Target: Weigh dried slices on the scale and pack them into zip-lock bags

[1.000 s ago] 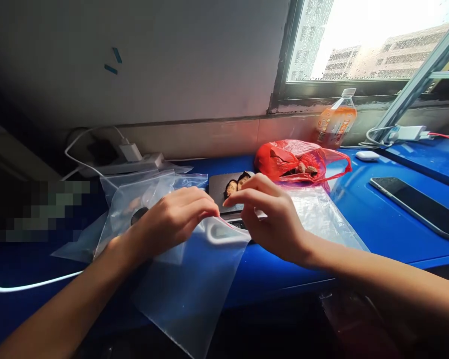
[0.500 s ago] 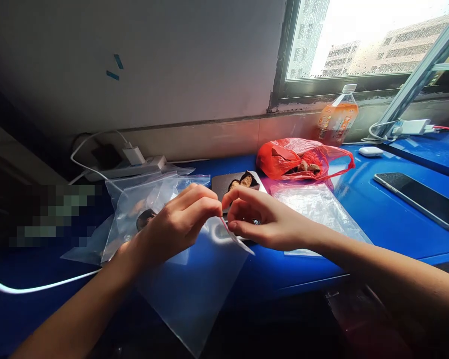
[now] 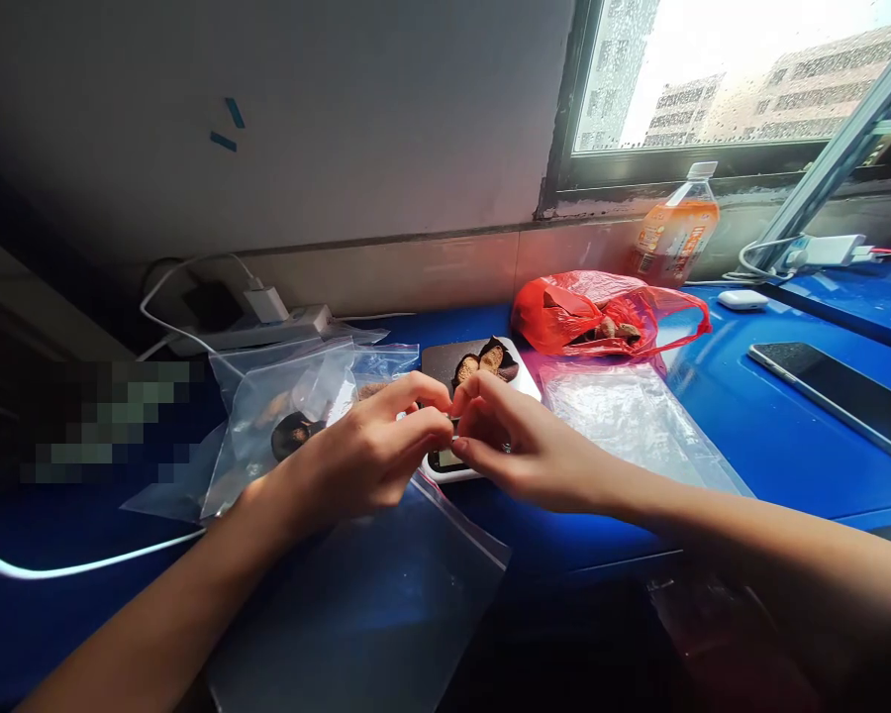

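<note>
A clear zip bag (image 3: pixel 386 594) hangs below my left hand (image 3: pixel 375 441), its top edge slanting down to the right. My left hand is closed on the bag's top corner, with the fingertips partly hidden. My right hand (image 3: pixel 524 436) is close beside it, fingers curled, thumb and forefinger apart with nothing visible between them. Its fingertips are next to those of my left hand; whether they touch I cannot tell. Behind both hands stands a white digital scale (image 3: pixel 524 381), its display partly covered. Dark-shelled dried pieces with brown insides (image 3: pixel 490 361) lie on it.
Filled clear bags (image 3: pixel 248 446) lie at the left by a power strip (image 3: pixel 304 325). A red plastic bag (image 3: pixel 556 312) holds brown pieces at the back. Flat clear bags (image 3: pixel 624 416), a phone (image 3: pixel 846 386), an earphone case (image 3: pixel 742 299) and an orange drink bottle (image 3: pixel 679 233) are at the right.
The zip bag has swung lower and toward me, and its top edge now slants beneath my hands. More of the scale's display shows. My right hand's fingers stay close to the left.
</note>
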`<state>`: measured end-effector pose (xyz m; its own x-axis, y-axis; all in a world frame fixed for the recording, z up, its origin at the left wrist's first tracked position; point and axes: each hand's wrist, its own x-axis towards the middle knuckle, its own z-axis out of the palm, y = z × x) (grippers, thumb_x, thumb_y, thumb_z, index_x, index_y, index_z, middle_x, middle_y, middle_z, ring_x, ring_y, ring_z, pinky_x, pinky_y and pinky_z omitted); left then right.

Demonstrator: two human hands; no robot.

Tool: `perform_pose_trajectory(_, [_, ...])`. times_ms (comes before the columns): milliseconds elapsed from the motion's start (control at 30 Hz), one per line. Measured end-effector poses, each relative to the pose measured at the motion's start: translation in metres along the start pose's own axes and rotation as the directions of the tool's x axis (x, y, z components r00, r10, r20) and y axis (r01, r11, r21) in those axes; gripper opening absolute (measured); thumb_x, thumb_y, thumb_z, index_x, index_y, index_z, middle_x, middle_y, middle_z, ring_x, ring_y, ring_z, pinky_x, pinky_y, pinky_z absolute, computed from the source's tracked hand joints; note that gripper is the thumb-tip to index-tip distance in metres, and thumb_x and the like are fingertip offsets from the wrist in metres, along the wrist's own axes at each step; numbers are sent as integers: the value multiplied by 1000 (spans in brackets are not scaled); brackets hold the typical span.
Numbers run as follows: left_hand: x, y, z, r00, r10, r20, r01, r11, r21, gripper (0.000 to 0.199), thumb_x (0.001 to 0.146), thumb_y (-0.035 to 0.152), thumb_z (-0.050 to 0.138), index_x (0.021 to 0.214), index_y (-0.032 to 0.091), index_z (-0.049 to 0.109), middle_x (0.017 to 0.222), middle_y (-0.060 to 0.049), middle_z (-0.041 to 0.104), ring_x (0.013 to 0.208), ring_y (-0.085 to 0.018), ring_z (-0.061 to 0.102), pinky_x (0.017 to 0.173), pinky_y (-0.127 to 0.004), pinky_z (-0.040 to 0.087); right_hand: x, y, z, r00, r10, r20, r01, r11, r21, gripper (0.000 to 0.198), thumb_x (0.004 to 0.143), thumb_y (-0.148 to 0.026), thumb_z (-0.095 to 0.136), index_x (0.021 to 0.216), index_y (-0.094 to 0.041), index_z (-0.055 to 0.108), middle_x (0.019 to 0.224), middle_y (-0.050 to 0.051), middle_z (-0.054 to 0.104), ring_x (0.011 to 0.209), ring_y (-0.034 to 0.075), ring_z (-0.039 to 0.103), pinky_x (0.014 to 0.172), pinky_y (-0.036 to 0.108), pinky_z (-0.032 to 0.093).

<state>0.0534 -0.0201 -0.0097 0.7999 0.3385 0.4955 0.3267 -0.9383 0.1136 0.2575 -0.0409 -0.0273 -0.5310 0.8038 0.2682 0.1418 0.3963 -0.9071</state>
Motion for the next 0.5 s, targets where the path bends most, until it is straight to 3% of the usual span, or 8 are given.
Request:
perform_pose_trajectory(67, [1,1,-2,1000,-1,19,1,1000,18,15,85,4,51,88,16,58,95,-7,59,86,-17,57,76,-28,49,-5,-2,2,998,-61,-17,57,978,-200,18,82,-14,55,92,-21,41,73,-4,49,62,10,45,56,23,32])
perform_pose_trajectory(133, [2,5,-8,997,-19,74,17,1000,23,15,81,4,49,82,17,57,84,-5,60,77,-16,56,70,-28,46,-9,-4,4,994,-105,23,107,950,-295,21,80,-12,55,94,-20,41,72,-4,51,60,9,45,54,23,31])
perform_pose_trajectory(233, [4,14,-17,961,-65,268,72,997,-19,13,76,7,52,79,18,56,73,-1,59,65,-14,54,60,-26,40,-12,-7,4,989,-119,92,139,954,-264,20,81,-15,55,95,-20,40,71,-4,53,58,8,46,52,22,31])
perform_pose_trajectory(333, [5,20,-21,884,-136,447,170,985,-38,9,78,10,57,80,19,56,73,1,62,61,-12,55,56,-24,37,-9,-6,3,990,-118,75,131,971,-201,22,80,-13,54,95,-20,39,70,-5,51,58,8,46,51,21,32])
perform_pose_trajectory(433, [4,20,-19,829,-198,524,244,969,-20,8,82,13,59,82,20,55,71,4,62,56,-11,55,54,-23,35,-6,-5,1,994,-93,64,101,985,-142,25,79,-10,52,98,-20,40,72,-5,51,60,9,47,53,22,33])
perform_pose_trajectory(500, [3,18,-18,816,-203,541,246,969,-7,7,84,14,59,83,20,55,70,4,62,55,-11,55,53,-23,35,-5,-5,0,996,-68,63,75,989,-125,27,79,-9,51,101,-20,41,74,-4,52,62,9,48,54,22,34])
